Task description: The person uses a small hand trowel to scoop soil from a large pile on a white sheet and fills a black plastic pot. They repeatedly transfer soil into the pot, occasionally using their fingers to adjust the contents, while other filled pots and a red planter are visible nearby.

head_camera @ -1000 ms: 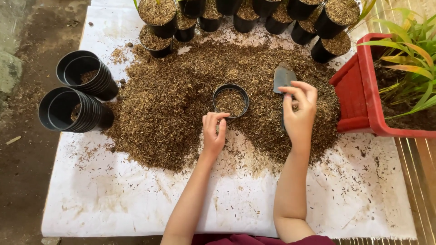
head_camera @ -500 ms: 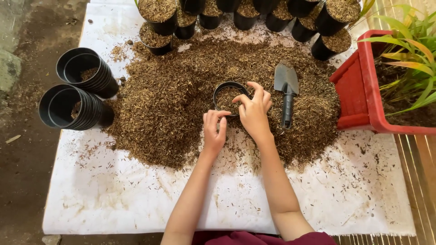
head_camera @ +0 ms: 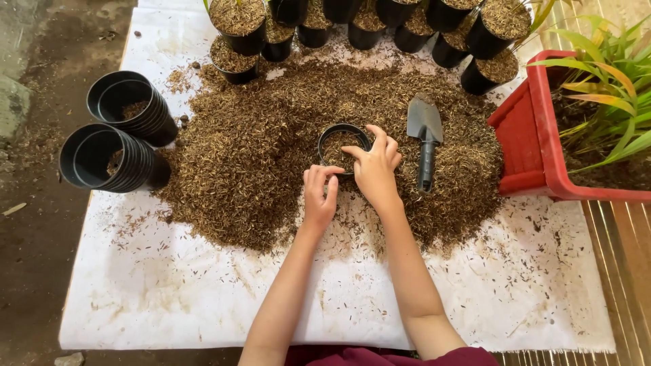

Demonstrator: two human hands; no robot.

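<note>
Bare white sheeting [head_camera: 169, 291] lies open along the near edge. Mid-sheet, a small round black plastic pot [head_camera: 343, 144], partly filled, sits sunk in the brown husk heap [head_camera: 271, 135]. The right hand [head_camera: 375, 166] grips its rim; the left hand [head_camera: 319, 193], fingers curled, touches its near side.

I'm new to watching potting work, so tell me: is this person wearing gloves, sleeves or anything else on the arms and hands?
No gloves. The left hand and right hand are bare, and both forearms are uncovered to past the elbow. No rings, watch or bracelets show. The only clothing in view is a dark red garment at the bottom edge.
</note>
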